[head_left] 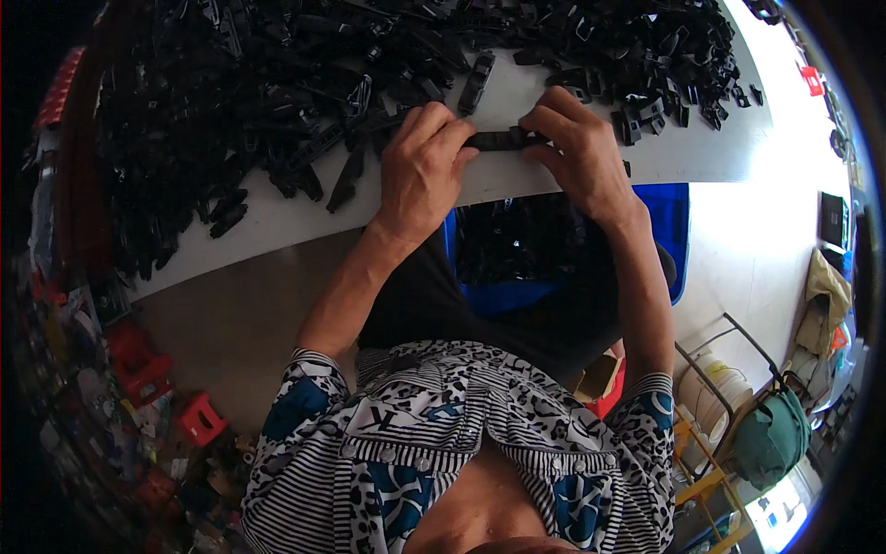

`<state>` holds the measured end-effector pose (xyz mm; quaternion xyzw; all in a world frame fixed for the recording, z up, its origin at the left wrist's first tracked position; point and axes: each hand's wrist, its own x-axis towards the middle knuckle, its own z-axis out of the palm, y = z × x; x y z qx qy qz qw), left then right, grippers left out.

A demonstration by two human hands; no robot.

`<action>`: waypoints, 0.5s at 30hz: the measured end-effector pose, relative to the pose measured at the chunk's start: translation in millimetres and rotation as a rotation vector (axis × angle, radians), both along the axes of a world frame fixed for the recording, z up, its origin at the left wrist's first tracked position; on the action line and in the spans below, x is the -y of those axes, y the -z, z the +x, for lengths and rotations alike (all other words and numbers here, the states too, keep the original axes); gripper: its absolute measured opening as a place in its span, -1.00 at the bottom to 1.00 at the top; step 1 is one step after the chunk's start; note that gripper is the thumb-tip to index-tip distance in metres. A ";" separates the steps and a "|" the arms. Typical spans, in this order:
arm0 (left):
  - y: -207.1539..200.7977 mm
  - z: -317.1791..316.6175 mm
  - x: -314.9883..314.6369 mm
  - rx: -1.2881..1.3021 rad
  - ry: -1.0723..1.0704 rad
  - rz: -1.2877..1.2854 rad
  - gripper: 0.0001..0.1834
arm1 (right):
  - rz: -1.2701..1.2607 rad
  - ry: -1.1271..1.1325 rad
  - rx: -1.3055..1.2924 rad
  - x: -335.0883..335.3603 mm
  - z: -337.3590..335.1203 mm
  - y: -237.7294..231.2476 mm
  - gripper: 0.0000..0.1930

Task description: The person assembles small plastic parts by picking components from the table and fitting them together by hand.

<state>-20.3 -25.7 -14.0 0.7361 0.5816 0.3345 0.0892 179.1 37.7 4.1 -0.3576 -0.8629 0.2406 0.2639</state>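
Between my two hands, just above the near edge of the white table (683,162), a long narrow black plastic part (494,140) lies level. My left hand (426,166) pinches its left end with thumb and fingers. At the right end, my right hand (581,152) grips it, with a small dark piece at the fingertips whose kind I cannot make out. A single elongated black part (477,83) rests on the table just beyond my hands. To the left spreads a big heap of long black plastic parts (277,102); smaller black clip-like pieces (660,65) lie at the right.
Below the table edge, a blue bin (678,235) holds many black parts (521,240). Red plastic stools (198,417) stand on the floor at the left. At the lower right are a metal-framed cart (738,323), a white bucket (715,397) and a green bag (773,439).
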 end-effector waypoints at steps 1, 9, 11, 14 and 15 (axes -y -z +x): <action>0.3 -0.8 0.4 0.000 -0.004 -0.002 -0.67 | 0.018 -0.002 0.009 2.0 0.1 -0.6 -0.72; 3.6 -1.2 -2.9 0.008 0.077 0.040 -0.68 | 0.100 -0.087 0.052 0.9 -0.9 -2.8 -0.74; 5.5 -2.8 -4.3 0.041 0.123 0.044 -0.68 | 0.119 -0.121 0.053 -0.3 -2.7 -1.8 -0.74; 6.8 -0.9 -4.7 0.073 0.172 0.030 -0.71 | 0.025 -0.229 -0.045 -0.8 -7.0 3.8 -0.76; 6.0 0.8 -2.7 0.070 0.165 0.002 -0.72 | 0.038 -0.212 -0.019 2.5 -7.3 4.2 -0.78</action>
